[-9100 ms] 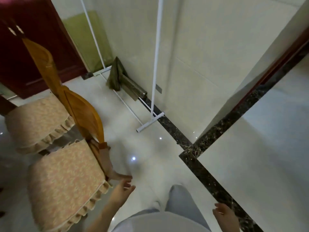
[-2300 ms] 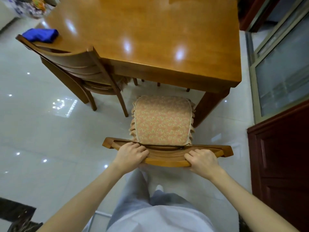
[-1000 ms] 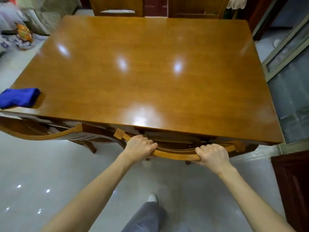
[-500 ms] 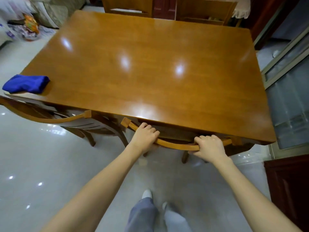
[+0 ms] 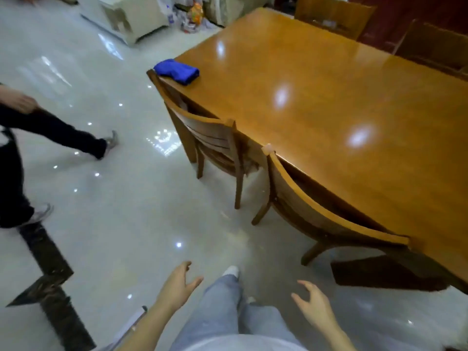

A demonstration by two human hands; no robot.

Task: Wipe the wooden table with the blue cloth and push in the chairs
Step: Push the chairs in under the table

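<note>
The wooden table [image 5: 329,105] fills the right of the view, glossy with light reflections. A folded blue cloth [image 5: 177,71] lies on its far left corner. Two wooden chairs stand tucked against the table's near side: the nearer chair [image 5: 326,219] and the farther chair [image 5: 207,138]. My left hand [image 5: 177,287] hangs low at the bottom centre with fingers spread, holding nothing. My right hand [image 5: 314,302] is also low, to the right of my legs, fingers loosely curved and empty. Both hands are well clear of the chairs and the table.
Another person's dark-trousered legs [image 5: 58,133] step across the shiny tiled floor at the left. A white cabinet [image 5: 121,16] and bags stand at the back. Two more chairs [image 5: 334,16] sit at the table's far side. A dark marble floor strip [image 5: 50,287] runs at bottom left.
Both hands let go of the nearer chair's backrest and dropped beside my legs. The view turned left, and the chair now stands pushed in under the table.
</note>
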